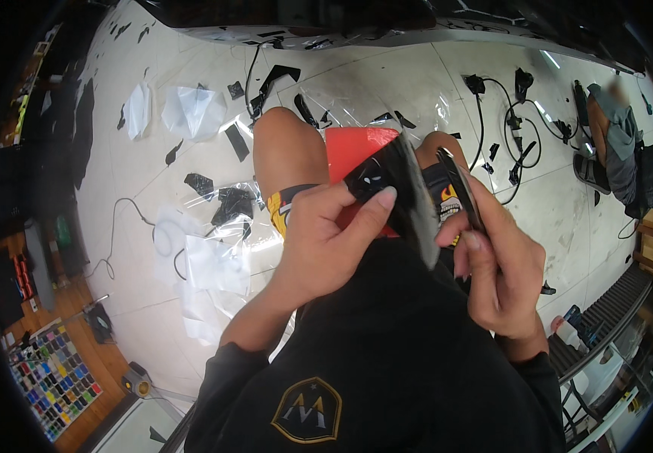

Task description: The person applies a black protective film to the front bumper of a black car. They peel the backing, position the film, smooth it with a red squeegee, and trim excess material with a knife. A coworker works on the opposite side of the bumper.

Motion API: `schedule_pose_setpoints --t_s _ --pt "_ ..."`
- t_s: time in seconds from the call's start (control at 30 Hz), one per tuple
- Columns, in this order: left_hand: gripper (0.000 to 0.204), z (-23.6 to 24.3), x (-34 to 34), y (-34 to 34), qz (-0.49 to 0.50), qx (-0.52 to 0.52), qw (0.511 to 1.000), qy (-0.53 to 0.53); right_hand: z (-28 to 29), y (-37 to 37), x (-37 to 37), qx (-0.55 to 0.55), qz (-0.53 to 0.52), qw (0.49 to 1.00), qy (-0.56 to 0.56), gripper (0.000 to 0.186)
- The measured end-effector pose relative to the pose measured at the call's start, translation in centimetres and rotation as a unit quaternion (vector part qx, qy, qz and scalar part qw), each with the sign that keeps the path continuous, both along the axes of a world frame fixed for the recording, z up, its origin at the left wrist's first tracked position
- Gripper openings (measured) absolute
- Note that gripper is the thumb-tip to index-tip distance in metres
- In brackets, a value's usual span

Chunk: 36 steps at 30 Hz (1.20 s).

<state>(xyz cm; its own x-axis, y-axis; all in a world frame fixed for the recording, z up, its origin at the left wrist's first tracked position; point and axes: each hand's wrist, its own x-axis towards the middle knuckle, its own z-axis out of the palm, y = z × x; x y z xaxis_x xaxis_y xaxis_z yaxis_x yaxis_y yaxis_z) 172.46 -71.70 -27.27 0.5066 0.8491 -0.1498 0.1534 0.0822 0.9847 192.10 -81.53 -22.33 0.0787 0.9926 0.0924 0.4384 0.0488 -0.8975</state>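
Note:
My left hand (326,241) pinches a glossy black piece (405,211) with a pale streaked edge, held upright between my knees. A red flat object (356,147) lies behind it at my lap. My right hand (503,272) grips a slim dark tool (458,189), perhaps a blade, just to the right of the black piece; the two do not clearly touch.
Black scraps (232,204), white sheets (194,113), clear film and dark cables (522,128) litter the tiled floor. A dark glossy body panel (356,19) spans the top. Another person (617,140) sits at right. Wooden shelving with a colour swatch board (55,377) stands left.

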Motion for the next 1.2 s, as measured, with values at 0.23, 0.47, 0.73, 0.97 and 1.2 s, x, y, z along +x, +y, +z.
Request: schedule_pose_setpoints --t_s 0.23,0.47,0.73,0.97,1.2 --pt "0.024 2.6 -2.4 1.8 -0.032 0.068 0.993 0.092 -1.8 4.9 3.2 0.089 0.045 0.993 0.055 0.036" --pt "0.014 4.1 -1.6 1.1 -0.082 -0.031 0.996 0.010 -2.0 6.7 -1.0 -0.074 0.041 0.974 0.211 0.009" --pt "0.017 0.7 -1.0 0.4 -0.006 -0.090 0.995 -0.053 -2.9 5.9 0.4 0.099 0.019 0.993 0.067 0.044" --pt "0.022 1.0 -0.9 1.4 -0.052 -0.143 0.983 -0.107 -4.2 5.3 4.1 0.246 0.077 0.942 -0.214 0.030" --pt "0.024 1.6 0.0 0.9 -0.058 -0.163 0.979 -0.110 -2.7 7.1 4.9 0.348 0.119 0.866 -0.340 0.033"
